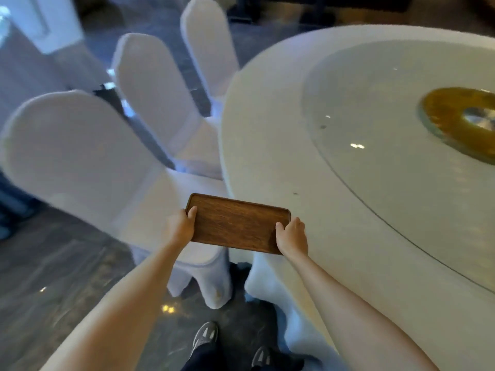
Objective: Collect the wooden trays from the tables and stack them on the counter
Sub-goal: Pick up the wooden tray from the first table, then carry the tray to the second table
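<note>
Beside round white-clothed table (281,162), rectangular grained wooden tray (237,223), left hand (180,226), right hand (292,236) gripping ends

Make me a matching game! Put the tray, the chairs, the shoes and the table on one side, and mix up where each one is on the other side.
Things:
1. tray
2. chairs
3. shoes
4. table

Places:
A. on the floor at the bottom
B. held between both hands
C. on the right, round and white
D. on the left, covered in white cloth

Pairs: 1-B, 2-D, 3-A, 4-C
</note>
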Tool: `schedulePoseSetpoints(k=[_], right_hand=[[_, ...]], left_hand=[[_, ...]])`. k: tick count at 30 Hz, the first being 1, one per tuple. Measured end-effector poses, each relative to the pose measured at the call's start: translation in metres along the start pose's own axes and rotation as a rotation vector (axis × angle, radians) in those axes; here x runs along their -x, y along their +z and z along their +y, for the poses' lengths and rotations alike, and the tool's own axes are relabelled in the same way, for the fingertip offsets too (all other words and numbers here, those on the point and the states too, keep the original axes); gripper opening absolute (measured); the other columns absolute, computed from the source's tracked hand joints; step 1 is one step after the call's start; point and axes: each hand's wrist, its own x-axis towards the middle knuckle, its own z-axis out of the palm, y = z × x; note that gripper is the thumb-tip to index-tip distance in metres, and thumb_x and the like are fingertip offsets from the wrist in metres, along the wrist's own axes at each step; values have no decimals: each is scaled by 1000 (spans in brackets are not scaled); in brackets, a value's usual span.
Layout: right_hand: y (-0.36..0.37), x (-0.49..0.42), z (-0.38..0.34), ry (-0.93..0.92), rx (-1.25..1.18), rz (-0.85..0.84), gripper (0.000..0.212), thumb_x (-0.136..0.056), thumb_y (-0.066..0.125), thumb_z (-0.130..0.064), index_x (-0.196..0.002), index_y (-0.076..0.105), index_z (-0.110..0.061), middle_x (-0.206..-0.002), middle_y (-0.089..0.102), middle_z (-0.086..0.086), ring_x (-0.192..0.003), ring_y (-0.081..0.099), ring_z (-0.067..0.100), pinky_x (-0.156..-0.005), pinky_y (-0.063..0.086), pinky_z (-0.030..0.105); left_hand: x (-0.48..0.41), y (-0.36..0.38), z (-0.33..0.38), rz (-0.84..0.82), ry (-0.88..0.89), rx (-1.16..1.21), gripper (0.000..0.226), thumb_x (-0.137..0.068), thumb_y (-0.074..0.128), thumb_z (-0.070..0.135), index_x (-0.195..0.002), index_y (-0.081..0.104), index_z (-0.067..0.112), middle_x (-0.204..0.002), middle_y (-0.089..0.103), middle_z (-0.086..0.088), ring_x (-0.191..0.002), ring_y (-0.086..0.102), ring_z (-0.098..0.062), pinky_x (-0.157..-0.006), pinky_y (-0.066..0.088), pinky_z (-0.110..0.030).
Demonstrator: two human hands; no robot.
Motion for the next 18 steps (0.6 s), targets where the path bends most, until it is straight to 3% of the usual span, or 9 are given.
schedulePoseSetpoints(k=[3, 7, 11, 18], right_hand=[[35, 20, -66, -154, -32, -13, 43, -94, 39, -31, -126, 36, -2, -133, 45, 17, -113, 52, 39, -90, 43, 44], [86, 57, -150, -393, -77, -57, 40, -93, 41, -27, -125, 39, -3, -131, 50, 18, -116, 51, 37, -93, 42, 43], [151, 110, -237, -578, -108, -129, 41, -93, 41, -24, -128, 39, -4, -133, 50, 18, -119, 49, 36, -96, 40, 43], [270, 203, -367, -826, -99, -333, 48, -95, 39, -24, -139, 32, -7, -138, 46, 17, -124, 45, 33, -105, 36, 42]], left_hand=[[2, -70, -30, 197, -56, -40, 48, -96, 34, 39, -97, 58, -2, -106, 63, -27, -99, 57, -40, -75, 38, -35], [3, -171, -72, 398, -122, -40, 48, -94, 35, 42, -101, 59, 1, -113, 62, -24, -106, 55, -40, -82, 42, -39], [5, -271, -133, 551, -190, 36, 47, -94, 36, 42, -95, 59, 2, -112, 63, -24, -107, 55, -39, -77, 38, -37], [6, -420, -250, 690, -307, 111, 48, -95, 35, 41, -92, 59, 0, -108, 64, -23, -99, 57, -37, -75, 38, -37]])
